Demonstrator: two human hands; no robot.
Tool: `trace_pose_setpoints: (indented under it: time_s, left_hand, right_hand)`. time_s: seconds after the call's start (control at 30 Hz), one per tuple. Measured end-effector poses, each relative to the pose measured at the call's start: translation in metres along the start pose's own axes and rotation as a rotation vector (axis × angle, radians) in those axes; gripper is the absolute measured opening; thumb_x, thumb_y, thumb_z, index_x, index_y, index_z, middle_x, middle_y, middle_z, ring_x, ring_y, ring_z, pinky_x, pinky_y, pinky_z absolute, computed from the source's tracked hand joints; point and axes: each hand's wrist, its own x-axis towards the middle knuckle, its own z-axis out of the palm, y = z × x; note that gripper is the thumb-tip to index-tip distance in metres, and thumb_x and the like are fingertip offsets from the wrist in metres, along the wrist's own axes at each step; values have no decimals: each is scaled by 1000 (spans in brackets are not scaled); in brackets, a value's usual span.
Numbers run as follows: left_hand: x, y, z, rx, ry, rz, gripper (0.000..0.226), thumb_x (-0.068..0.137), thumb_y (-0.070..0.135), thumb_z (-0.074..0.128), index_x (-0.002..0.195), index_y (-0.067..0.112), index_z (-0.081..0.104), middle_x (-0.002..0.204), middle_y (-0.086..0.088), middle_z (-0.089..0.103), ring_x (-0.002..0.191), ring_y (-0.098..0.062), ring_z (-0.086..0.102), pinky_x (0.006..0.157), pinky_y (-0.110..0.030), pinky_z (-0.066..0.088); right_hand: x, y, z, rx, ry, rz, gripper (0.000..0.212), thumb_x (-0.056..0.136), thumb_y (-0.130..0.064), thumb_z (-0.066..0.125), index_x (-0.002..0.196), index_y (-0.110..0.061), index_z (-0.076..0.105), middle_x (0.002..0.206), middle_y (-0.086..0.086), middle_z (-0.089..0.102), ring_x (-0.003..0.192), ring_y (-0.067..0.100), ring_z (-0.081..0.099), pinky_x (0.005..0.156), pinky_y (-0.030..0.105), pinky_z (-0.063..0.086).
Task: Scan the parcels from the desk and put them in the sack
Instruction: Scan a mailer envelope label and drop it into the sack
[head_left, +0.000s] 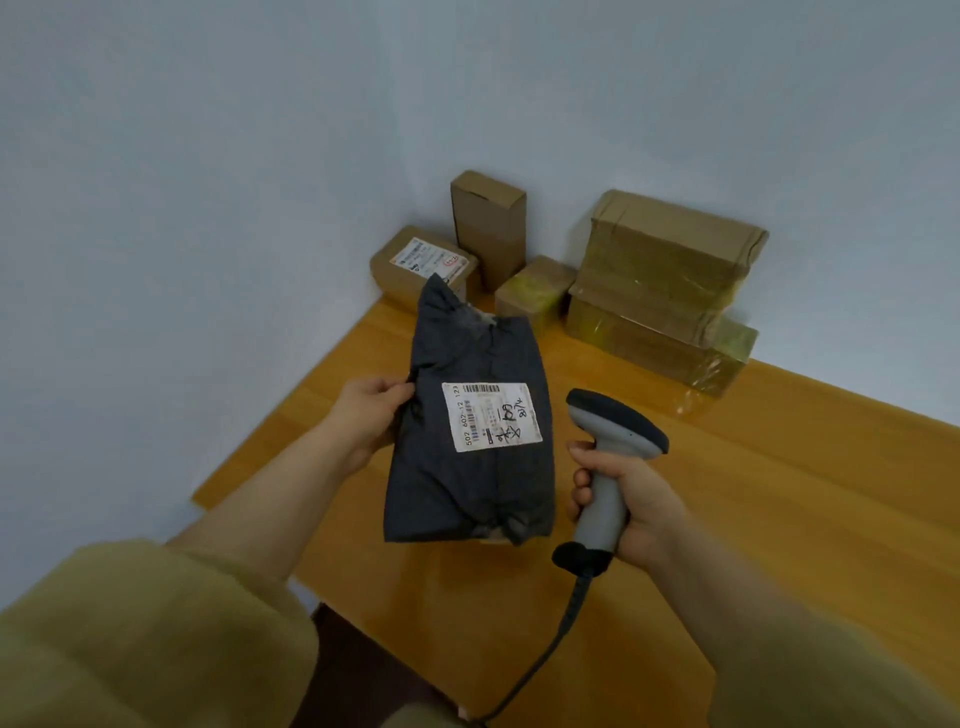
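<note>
Taking the dark grey parcel (467, 499) as the centre of the dial, the left grip (371, 410) sat at 9 o'clock. Its fingers and thumb were clamped on the parcel's left edge and held it over the wooden counter (779, 519). Whether the bag's lower end touched the wood could not be told. The parcel's long side ran from 12 to 6 o'clock, with its crumpled, taped top at 12. A white label (493, 415) with barcodes and handwriting faced up toward the camera.

At 3 o'clock the right grip (623, 499) was wrapped tightly around the handle of a grey scanner (618, 421). The scanner's dark head was just beside the parcel's right edge and apart from it. The scanner's black cable (545, 654) trailed away toward 6 o'clock. Olive sleeves covered both upper arms.

Five cardboard boxes stood in the corner where the counter met the pale wall (208, 156). A labelled box (415, 265) lay at 11 o'clock, partly hidden behind the parcel's top. An upright box (488, 228) stood at 12 o'clock. A small taped box (535, 291) sat at 1 o'clock. A large taped box (670, 254) rested on a flatter one (660, 343) at 2 o'clock.
</note>
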Motion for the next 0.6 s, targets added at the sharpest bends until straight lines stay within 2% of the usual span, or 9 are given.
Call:
trace_pose_setpoints:
  time_s: [0.13, 0.17, 0.23, 0.3, 0.37, 0.43, 0.5, 0.6]
  left_hand:
    - [6, -47, -4, 78, 67, -234, 17, 101, 29, 46, 105, 14, 51, 96, -12, 56, 87, -25, 57, 70, -32, 49]
    - [9, -59, -3, 163, 78, -260, 25, 100, 32, 47, 111, 10, 52, 100, -14, 54, 90, -27, 56, 75, -33, 46]
    - [14, -78, 3, 383, 94, -277, 49, 95, 31, 56, 130, -3, 46, 120, -18, 53, 110, -33, 53, 87, -35, 43]
    - [18, -97, 9, 564, 54, -294, 64, 85, 38, 69, 128, -5, 48, 129, -17, 54, 117, -34, 53, 93, -34, 45]
    - [24, -113, 16, 727, 17, -302, 84, 66, 60, 75, 123, 2, 55, 123, -15, 59, 111, -32, 56, 94, -40, 48]
    - [32, -123, 25, 881, 35, -266, 98, 55, 67, 76, 126, 4, 49, 122, -13, 56, 114, -31, 53, 93, -40, 48]
    - [32, -119, 35, 864, 79, -198, 89, 61, 49, 84, 125, 3, 43, 120, -14, 52, 114, -31, 52, 88, -39, 48]
    - [37, -110, 45, 752, 32, -140, 53, 72, 21, 81, 112, 4, 52, 109, -14, 60, 96, -27, 60, 79, -37, 51]
  right_hand:
    - [2, 9, -4, -116, 26, 6, 4, 86, -6, 64, 84, -9, 62, 54, 3, 52, 42, 14, 45, 44, 26, 45]
    - [4, 12, -5, -147, 39, 9, 4, 85, -5, 65, 84, -9, 63, 55, 4, 53, 43, 15, 46, 44, 26, 45]
    - [8, 16, -7, -192, 62, 20, 4, 84, -5, 66, 85, -8, 64, 55, 5, 54, 43, 15, 47, 44, 27, 45]
    - [12, 20, -8, -223, 83, 31, 6, 82, -5, 68, 87, -7, 64, 54, 5, 55, 43, 15, 48, 45, 27, 46]
    - [16, 24, -8, -258, 97, 29, 12, 81, -6, 70, 91, -6, 65, 55, 5, 57, 45, 15, 50, 46, 27, 47]
    - [19, 25, -7, -296, 103, 9, 16, 81, -7, 71, 95, -3, 65, 56, 6, 58, 45, 15, 51, 47, 27, 47]
    - [21, 25, -7, -327, 113, -10, 19, 81, -10, 72, 97, -3, 65, 57, 6, 59, 45, 15, 52, 48, 28, 47]
    - [16, 23, -9, -351, 101, -26, 18, 82, -14, 73, 94, -4, 65, 57, 8, 60, 47, 17, 53, 49, 28, 47]
